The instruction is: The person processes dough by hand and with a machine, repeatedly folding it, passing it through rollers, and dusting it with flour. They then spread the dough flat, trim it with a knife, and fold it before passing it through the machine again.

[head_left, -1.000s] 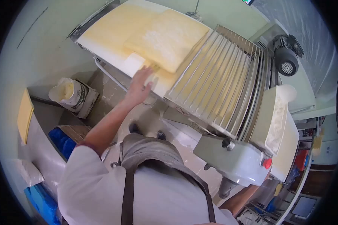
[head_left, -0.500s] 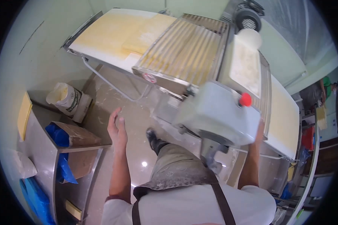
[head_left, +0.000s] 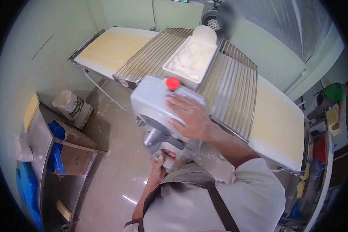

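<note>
A grey dough sheeter [head_left: 150,94] stands before me, with a red push button [head_left: 172,84] on top of its housing. My right hand [head_left: 187,116] lies on the housing just below the button, fingers stretched out. Low on the near side, my left hand [head_left: 157,167] is wrapped round the end of the machine's lever [head_left: 168,160]; part of the grip is hidden. A white tray of flour [head_left: 191,60] rests on top, between the left wire guard [head_left: 150,56] and the right wire guard [head_left: 236,91]. Yellowish dust coats the left belt [head_left: 108,50] and right belt [head_left: 280,120].
To the left stand an open flour sack [head_left: 71,104] and a metal shelf [head_left: 46,154] holding a cardboard box [head_left: 75,154] with blue plastic. Another person in a green top [head_left: 334,92] works at the far right, holding pale yellow strips.
My left hand has gone from hanging in the air to the lever. My right hand has moved from the housing's side onto its top. A yellow sheet by the left guard no longer shows.
</note>
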### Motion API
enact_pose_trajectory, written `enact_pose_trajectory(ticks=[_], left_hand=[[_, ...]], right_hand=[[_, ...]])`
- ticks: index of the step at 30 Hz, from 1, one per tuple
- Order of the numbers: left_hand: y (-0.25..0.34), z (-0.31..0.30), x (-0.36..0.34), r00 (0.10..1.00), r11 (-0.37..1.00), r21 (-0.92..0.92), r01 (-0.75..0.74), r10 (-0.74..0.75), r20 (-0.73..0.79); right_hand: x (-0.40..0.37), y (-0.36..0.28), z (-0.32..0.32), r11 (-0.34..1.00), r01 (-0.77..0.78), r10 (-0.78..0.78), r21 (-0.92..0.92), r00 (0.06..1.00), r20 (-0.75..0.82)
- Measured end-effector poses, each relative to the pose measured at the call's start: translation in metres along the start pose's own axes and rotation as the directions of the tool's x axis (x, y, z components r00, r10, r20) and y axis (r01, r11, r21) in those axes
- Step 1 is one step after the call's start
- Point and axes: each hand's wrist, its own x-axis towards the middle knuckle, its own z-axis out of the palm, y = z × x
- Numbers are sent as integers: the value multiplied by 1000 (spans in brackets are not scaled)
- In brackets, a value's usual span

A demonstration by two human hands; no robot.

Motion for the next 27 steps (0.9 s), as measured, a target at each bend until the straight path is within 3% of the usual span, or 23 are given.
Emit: enact_pose_trajectory(ticks=[2,5,10,18,22,24,26,27], left_hand=[[-25,20,0,977,991,-59,-122,109,-181],[-38,20,4,946,989,-122,-80,37,-321],[-33,40,3,899,987,-98,-124,70,-432],[-34,41,3,894,987,-51,-155,118,-432],[-25,40,1,918,992,-69,-108,73,-391],[-14,57,8,859,977,-106,-184,107,-501],[-13,33,7,903,993,-119,-11,-41,-428],[-17,27,6,910,993,-118,-8,-42,-411]], right_hand=[[-1,10,0,997,40,-41,66,999,9],[-2,23,-6,987,87,-93,134,995,35],[6,37,-7,956,167,-191,243,978,79],[54,32,23,930,256,-321,264,916,243],[80,23,45,948,310,-315,72,882,351],[100,14,45,946,323,-284,3,829,482],[124,24,83,939,341,-279,-36,821,497],[131,12,74,964,240,-136,-118,820,556]])
